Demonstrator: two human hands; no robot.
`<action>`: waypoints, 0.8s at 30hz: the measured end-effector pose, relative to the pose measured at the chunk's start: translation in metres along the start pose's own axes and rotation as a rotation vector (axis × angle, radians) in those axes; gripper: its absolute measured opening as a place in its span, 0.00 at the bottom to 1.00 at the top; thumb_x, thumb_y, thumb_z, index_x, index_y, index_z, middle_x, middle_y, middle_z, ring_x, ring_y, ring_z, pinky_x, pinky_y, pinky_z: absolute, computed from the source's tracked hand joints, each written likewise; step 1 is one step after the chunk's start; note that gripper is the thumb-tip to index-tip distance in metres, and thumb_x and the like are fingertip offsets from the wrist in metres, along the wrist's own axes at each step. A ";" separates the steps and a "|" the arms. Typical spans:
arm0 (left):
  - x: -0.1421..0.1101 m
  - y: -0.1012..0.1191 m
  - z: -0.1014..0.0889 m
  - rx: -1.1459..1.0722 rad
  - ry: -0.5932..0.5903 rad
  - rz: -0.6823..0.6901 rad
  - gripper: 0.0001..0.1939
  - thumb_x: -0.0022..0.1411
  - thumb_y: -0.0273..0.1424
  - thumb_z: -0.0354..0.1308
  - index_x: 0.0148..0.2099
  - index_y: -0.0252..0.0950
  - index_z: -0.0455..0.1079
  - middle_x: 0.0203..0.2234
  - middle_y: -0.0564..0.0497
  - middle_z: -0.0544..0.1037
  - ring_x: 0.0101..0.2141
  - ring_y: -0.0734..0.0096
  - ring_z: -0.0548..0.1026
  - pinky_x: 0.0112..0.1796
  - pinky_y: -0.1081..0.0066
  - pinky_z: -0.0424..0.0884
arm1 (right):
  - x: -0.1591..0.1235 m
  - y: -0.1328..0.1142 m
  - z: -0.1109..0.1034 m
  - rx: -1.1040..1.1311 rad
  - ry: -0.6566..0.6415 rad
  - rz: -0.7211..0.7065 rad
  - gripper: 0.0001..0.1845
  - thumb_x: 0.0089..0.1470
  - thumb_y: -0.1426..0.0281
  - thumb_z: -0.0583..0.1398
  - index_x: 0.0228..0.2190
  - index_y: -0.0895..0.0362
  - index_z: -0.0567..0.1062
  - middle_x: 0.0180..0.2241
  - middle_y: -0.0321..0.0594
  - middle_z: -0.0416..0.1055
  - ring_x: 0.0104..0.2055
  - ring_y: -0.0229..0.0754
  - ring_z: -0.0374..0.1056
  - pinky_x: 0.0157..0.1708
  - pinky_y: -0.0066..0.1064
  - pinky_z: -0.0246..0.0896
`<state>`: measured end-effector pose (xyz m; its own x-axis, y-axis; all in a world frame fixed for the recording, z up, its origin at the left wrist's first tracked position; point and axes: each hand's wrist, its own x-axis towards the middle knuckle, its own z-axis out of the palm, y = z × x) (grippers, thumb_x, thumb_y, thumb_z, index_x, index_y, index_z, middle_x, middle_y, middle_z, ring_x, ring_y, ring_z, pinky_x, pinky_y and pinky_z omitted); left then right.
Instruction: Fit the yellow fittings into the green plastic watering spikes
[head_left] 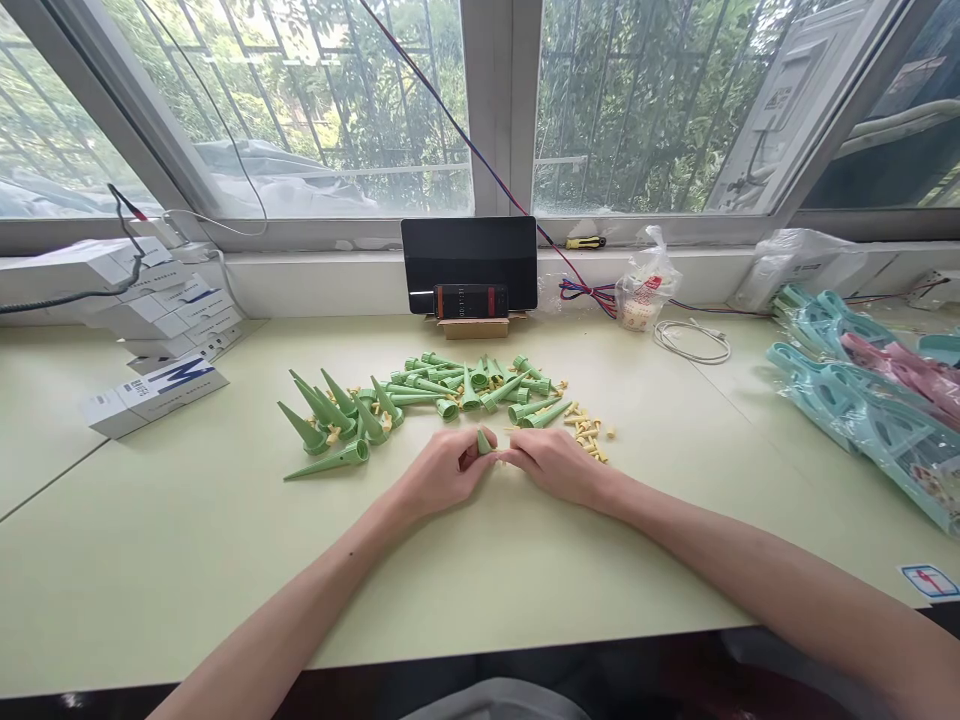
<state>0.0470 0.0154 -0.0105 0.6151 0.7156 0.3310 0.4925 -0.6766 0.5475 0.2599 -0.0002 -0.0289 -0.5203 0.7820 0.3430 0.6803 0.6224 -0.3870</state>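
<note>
My left hand (448, 468) is closed around a green plastic spike (484, 441), mostly hidden by the fingers. My right hand (553, 464) meets it from the right, fingertips pinched on a small yellow plug (501, 459) that barely shows between the hands. Just beyond them lies a pile of hollow green spikes (469, 385). To the left, a group of green spikes (330, 410) with yellow pieces at their bases stands tip up, and one lies on its side. Loose yellow plugs (589, 430) are scattered right of the pile, near my right wrist.
A dark tablet (469, 260) and a phone (471, 300) lean at the sill. White boxes (157, 395) stand left. Bagged blue and pink plastic goods (870, 400) lie right, beside a coiled white cable (691, 342) and a wrapped cup (643, 290). A yellow cutter (585, 243) rests on the sill.
</note>
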 end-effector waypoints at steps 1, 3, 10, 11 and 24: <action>0.000 0.000 0.000 -0.002 -0.003 -0.001 0.09 0.66 0.34 0.55 0.35 0.35 0.70 0.17 0.60 0.55 0.21 0.78 0.54 0.25 0.75 0.55 | 0.000 0.000 0.000 0.000 -0.001 0.003 0.23 0.69 0.58 0.48 0.25 0.56 0.63 0.24 0.35 0.63 0.24 0.35 0.52 0.26 0.28 0.42; 0.000 0.000 0.000 -0.011 -0.007 -0.005 0.10 0.66 0.35 0.55 0.35 0.35 0.70 0.17 0.60 0.55 0.20 0.78 0.54 0.25 0.75 0.56 | 0.000 -0.001 -0.001 0.001 -0.004 0.009 0.23 0.69 0.58 0.48 0.26 0.56 0.64 0.24 0.35 0.63 0.24 0.35 0.53 0.26 0.28 0.42; 0.001 0.001 0.001 -0.018 -0.005 -0.028 0.08 0.64 0.32 0.55 0.33 0.35 0.70 0.17 0.60 0.56 0.20 0.78 0.55 0.24 0.75 0.56 | -0.002 0.002 0.002 0.005 -0.001 -0.017 0.19 0.68 0.60 0.50 0.29 0.57 0.66 0.27 0.36 0.66 0.26 0.36 0.57 0.26 0.28 0.45; 0.001 0.001 0.001 -0.016 0.001 -0.034 0.08 0.64 0.32 0.55 0.32 0.34 0.70 0.17 0.60 0.57 0.20 0.78 0.55 0.24 0.75 0.56 | -0.003 0.002 0.003 0.006 0.005 -0.025 0.17 0.68 0.61 0.51 0.30 0.57 0.67 0.28 0.37 0.67 0.26 0.37 0.59 0.27 0.28 0.45; 0.003 0.003 -0.001 -0.015 0.036 -0.067 0.09 0.63 0.33 0.55 0.32 0.34 0.71 0.17 0.59 0.58 0.20 0.78 0.57 0.23 0.75 0.56 | -0.005 0.004 0.005 0.012 0.065 -0.087 0.06 0.64 0.68 0.57 0.42 0.56 0.69 0.37 0.40 0.72 0.32 0.40 0.66 0.30 0.28 0.53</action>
<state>0.0496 0.0158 -0.0070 0.5584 0.7653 0.3202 0.5227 -0.6243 0.5806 0.2625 -0.0011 -0.0363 -0.5420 0.7219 0.4302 0.6281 0.6881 -0.3633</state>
